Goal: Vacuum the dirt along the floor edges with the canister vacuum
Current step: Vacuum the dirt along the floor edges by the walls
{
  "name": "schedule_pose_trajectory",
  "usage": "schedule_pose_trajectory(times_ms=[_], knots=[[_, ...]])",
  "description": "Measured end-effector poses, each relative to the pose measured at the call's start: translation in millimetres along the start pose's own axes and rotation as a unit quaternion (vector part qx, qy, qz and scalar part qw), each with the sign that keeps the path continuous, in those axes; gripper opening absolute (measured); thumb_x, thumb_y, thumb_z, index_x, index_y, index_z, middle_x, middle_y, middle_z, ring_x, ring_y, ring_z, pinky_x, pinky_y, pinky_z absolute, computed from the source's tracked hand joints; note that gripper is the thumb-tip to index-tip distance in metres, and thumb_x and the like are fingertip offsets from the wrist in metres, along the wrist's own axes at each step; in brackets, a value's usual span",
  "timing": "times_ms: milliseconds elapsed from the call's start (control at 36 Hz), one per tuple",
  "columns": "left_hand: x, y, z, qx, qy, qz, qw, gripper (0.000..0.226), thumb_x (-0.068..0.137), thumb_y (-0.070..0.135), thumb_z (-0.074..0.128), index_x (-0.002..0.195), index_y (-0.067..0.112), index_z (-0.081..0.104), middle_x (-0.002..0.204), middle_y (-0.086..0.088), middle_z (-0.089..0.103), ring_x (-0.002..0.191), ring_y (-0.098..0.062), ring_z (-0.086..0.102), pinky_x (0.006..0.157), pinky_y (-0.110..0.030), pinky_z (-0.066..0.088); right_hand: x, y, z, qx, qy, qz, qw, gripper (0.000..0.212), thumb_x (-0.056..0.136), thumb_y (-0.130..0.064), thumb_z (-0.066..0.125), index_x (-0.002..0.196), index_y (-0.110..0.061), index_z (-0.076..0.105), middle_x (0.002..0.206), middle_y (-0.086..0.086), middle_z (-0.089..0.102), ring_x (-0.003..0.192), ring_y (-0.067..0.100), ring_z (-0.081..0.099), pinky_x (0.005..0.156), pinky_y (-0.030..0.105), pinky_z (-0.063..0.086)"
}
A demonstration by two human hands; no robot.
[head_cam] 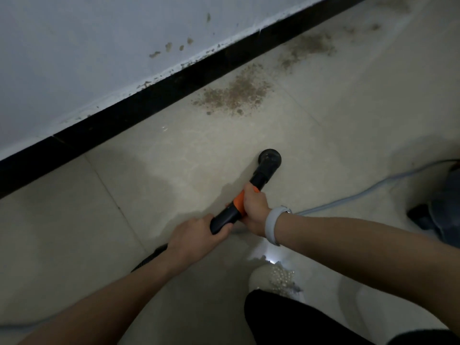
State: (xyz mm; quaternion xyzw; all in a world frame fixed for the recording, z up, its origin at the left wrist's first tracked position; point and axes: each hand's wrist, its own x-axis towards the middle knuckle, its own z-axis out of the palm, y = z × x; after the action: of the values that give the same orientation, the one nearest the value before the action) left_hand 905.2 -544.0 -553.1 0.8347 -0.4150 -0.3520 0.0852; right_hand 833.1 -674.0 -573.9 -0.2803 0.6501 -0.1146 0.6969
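Black-and-orange vacuum wand [239, 205] is grasped by left hand [196, 235] and right hand [254, 207]; round black nozzle [270, 158] is separated from brown dirt patch [236, 93] beside black skirting [149, 103]; pale blue cord [368, 192] lies right.

We've got one view only, head-worn, wide-angle, so nothing is shared with a second camera. It looks forward and steeply down from standing height onto the tiled floor [348, 115]. The wall [74, 46] and black skirting [154, 100] cut diagonally from lower left to upper right (camera is yawed against the wall line, not square to it). Both forearms enter from the bottom edge, left hand [196, 235] and right hand [254, 207] sitting just below frame centre, close to the lens. The dirt patch [236, 93] lies farther out, above centre. Edges bow slightly with the lens.
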Motion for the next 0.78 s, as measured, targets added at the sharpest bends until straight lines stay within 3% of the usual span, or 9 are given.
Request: schedule_pose_trajectory(times_ms=[167,222,278,306,361,472,639,778], knots=[[-17,-50,-22,-0.036,0.031,-0.058,0.997,0.036,0.089,0.06,0.046,0.077,0.027,0.05,0.07,0.006,0.059,0.064,-0.015,0.057,0.053,-0.028,0.036,-13,17,64,-0.068,-0.053,0.017,0.996,0.04,0.095,-0.034,0.049,0.124,-0.006,0.042,0.098,0.013,0.053,0.098,0.036,0.061,0.087,0.053,0.055],[-25,-69,-27,-0.046,0.043,-0.085,0.994,0.037,0.089,0.06,0.046,0.076,0.025,0.052,0.068,0.006,0.059,0.063,-0.013,0.057,0.054,-0.028,0.038,-17,27,85,-0.106,-0.082,0.012,0.991,0.039,0.091,-0.036,0.055,0.109,-0.005,0.044,0.105,0.019,0.054,0.102,0.041,0.06,0.102,0.043,0.048],[-32,-88,-30,-0.056,0.048,-0.107,0.991,0.036,0.089,0.058,0.048,0.075,0.024,0.054,0.067,0.005,0.06,0.064,-0.015,0.059,0.055,-0.028,0.039,-19,40,102,-0.157,-0.122,0.008,0.98,0.043,0.086,-0.036,0.063,0.098,0.001,0.044,0.104,0.025,0.053,0.102,0.048,0.058,0.113,0.023,0.026],[-36,-96,-31,-0.06,0.05,-0.116,0.99,0.034,0.089,0.055,0.05,0.074,0.024,0.054,0.065,0.005,0.059,0.064,-0.016,0.059,0.054,-0.028,0.038,-21,47,108,-0.186,-0.118,0.011,0.976,0.053,0.084,-0.044,0.061,0.106,0.001,0.044,0.107,0.024,0.055,0.102,0.045,0.06,0.111,0.029,0.035],[-41,-107,-31,-0.065,0.055,-0.123,0.989,0.031,0.089,0.05,0.054,0.071,0.025,0.052,0.061,0.005,0.057,0.061,-0.018,0.058,0.051,-0.029,0.034,-26,56,116,-0.197,-0.091,0.006,0.976,0.068,0.079,-0.061,0.049,0.123,-0.008,0.042,0.112,0.017,0.058,0.101,0.037,0.062,0.093,0.048,0.053],[-43,-109,-29,-0.059,0.056,-0.118,0.99,0.03,0.09,0.049,0.054,0.073,0.025,0.053,0.059,0.007,0.054,0.057,-0.012,0.053,0.048,-0.026,0.031,-30,56,115,-0.196,-0.097,0.003,0.976,0.084,0.064,-0.071,0.044,0.122,-0.01,0.045,0.107,0.013,0.06,0.1,0.035,0.062,0.088,0.051,0.054],[-28,-78,-24,-0.044,0.028,-0.082,0.995,0.036,0.089,0.06,0.046,0.073,0.028,0.049,0.066,0.009,0.055,0.061,-0.012,0.054,0.05,-0.024,0.032,-15,38,87,-0.152,-0.074,0.0,0.986,0.069,0.088,-0.056,0.049,0.133,-0.005,0.04,0.127,0.02,0.054,0.111,0.037,0.059,0.092,0.052,0.052],[-5,-32,-15,-0.022,0.002,-0.029,0.999,0.036,0.089,0.061,0.045,0.083,0.026,0.054,0.076,0.004,0.059,0.071,-0.017,0.058,0.057,-0.028,0.038,-5,8,38,-0.099,-0.035,-0.008,0.994,0.055,0.097,-0.044,0.047,0.133,-0.002,0.041,0.117,0.018,0.056,0.107,0.037,0.06,0.084,0.048,0.056]])
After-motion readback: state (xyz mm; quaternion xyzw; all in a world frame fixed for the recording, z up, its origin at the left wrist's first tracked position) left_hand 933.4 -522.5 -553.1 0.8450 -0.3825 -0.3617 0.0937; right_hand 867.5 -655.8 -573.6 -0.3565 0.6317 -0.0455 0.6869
